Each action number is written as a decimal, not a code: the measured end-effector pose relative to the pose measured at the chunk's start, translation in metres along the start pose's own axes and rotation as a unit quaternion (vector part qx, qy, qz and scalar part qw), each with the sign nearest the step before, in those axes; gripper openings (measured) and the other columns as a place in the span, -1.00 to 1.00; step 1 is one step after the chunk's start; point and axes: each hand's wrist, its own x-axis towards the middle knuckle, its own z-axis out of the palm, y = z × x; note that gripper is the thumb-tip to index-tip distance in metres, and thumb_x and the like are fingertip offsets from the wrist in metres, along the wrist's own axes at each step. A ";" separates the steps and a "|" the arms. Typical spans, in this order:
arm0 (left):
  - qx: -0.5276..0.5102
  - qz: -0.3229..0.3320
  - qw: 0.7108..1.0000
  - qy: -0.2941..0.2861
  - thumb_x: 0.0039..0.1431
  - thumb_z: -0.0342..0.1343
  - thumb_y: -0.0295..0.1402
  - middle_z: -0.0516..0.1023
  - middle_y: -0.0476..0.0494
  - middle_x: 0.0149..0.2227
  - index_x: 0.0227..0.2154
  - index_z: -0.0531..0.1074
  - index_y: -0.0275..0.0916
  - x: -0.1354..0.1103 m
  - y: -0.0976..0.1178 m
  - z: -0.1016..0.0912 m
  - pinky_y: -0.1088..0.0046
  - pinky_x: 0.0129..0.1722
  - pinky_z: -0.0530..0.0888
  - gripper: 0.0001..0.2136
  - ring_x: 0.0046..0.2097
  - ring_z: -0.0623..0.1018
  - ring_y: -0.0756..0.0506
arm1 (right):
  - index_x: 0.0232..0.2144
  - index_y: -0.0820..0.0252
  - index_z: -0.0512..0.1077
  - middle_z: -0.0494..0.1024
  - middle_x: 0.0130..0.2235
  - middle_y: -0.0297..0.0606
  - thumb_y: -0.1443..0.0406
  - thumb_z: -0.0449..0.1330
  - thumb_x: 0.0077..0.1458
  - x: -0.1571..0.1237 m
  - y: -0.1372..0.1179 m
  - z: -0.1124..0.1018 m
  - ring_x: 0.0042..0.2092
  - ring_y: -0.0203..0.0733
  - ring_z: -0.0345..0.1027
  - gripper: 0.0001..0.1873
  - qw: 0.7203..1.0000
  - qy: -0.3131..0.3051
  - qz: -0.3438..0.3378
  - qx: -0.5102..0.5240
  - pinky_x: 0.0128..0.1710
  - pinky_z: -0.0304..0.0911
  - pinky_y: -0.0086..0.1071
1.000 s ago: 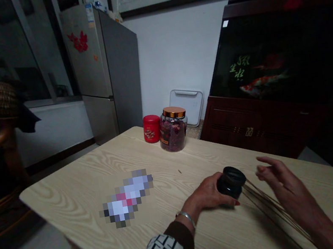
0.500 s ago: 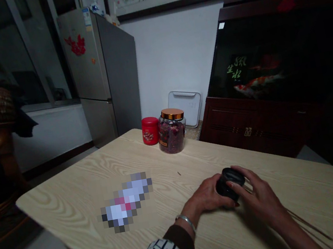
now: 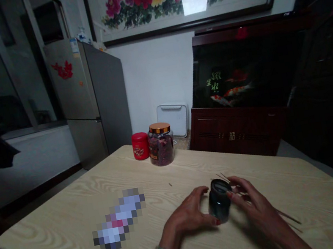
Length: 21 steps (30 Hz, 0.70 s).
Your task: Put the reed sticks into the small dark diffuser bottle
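Observation:
A dark glass jar [image 3: 219, 201] with a black lid stands upright on the pale wood-grain table [image 3: 53, 234], between my hands. My left hand [image 3: 187, 217] is at its left, with fingertips at its lower side. My right hand [image 3: 251, 204] is at its right, with fingertips against its upper side. Both hands have their fingers apart. Thin brown sticks [image 3: 223, 178] show behind the jar, and more [image 3: 288, 218] stick out past my right hand. A pixelated, blurred object [image 3: 119, 221] lies left of my left hand, and I cannot tell what it is.
A red tin [image 3: 140, 146] and a gold-lidded glass jar of dried flowers [image 3: 161, 150] stand at the table's far edge. Behind them are a white board [image 3: 173, 119], a steel fridge [image 3: 93, 99] and a fish tank [image 3: 247, 71] on a dark cabinet [image 3: 235, 133].
The dark jar went from tilted in my left hand to standing upright between both hands. My right hand came in against it. My view has tipped upward, so the table sits lower.

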 end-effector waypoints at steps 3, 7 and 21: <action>0.014 -0.013 0.996 0.084 0.03 0.29 -0.02 0.45 0.00 -0.39 -0.36 0.42 -0.26 -0.013 0.011 -0.011 0.48 -0.30 0.32 -0.62 -0.31 0.41 -0.03 | -0.47 0.10 0.37 0.42 -0.47 -0.35 -0.15 0.11 0.14 -0.003 0.003 -0.017 -0.38 -0.15 0.34 -0.52 1.000 0.016 0.009 0.025 -0.35 0.28 -0.33; -0.092 -0.034 0.985 0.145 0.09 0.05 0.26 0.07 0.15 -0.66 -0.62 0.10 -0.19 -0.007 0.042 -0.018 0.51 -0.55 0.08 -0.41 -0.58 0.10 0.07 | -0.62 0.08 0.15 0.09 -0.61 -0.47 -0.31 0.07 0.04 0.006 -0.015 -0.038 -0.56 -0.32 -0.07 -0.35 0.992 -0.041 0.042 0.115 -0.58 -0.06 -0.40; -0.385 -0.020 0.916 -0.113 -0.17 -0.32 0.55 -0.13 0.15 -0.70 -0.68 -0.05 -0.15 0.034 0.184 -0.043 0.52 -0.65 0.04 -0.26 -0.67 -0.05 0.10 | -0.70 0.08 -0.08 -0.12 -0.70 -0.57 -0.47 -0.23 -0.06 0.059 -0.143 -0.096 -0.67 -0.47 -0.32 -0.21 0.815 -0.349 -0.019 0.463 -0.67 -0.25 -0.50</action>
